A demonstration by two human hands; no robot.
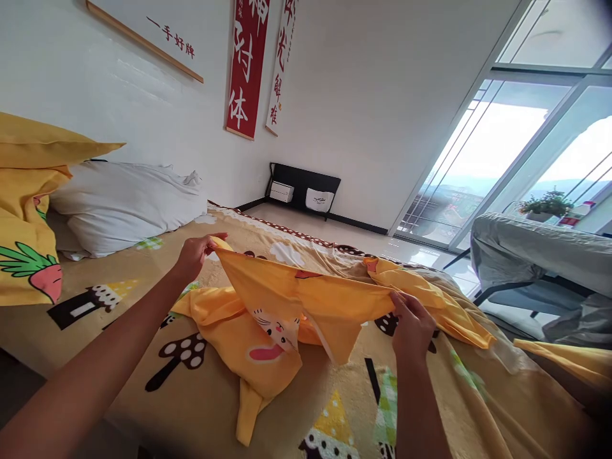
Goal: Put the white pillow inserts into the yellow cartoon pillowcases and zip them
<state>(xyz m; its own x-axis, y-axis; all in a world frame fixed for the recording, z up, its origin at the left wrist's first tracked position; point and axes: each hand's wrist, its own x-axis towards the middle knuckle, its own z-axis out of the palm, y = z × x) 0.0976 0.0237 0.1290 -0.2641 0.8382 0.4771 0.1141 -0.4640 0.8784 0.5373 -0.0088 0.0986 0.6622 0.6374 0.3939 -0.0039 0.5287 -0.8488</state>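
A yellow cloth [329, 296] with a printed rabbit face hangs stretched between my two hands above the bed. My left hand [197, 255] pinches its upper left corner, fingers closed. At the opposite end, my right hand [412, 319] grips the upper edge between thumb and fingers. The lower part of the cloth droops in folds onto the patterned blanket [191, 414], and a narrow strip of it points toward me. Whether it is a pillowcase or a garment I cannot tell.
Another yellow cloth [430, 296] lies to the right on the bed. At the left are a white pillow [134, 207] and yellow fabric with a carrot print [29, 223]. A covered table [549, 239] with a potted plant [547, 203] stands right, near glass doors [459, 166].
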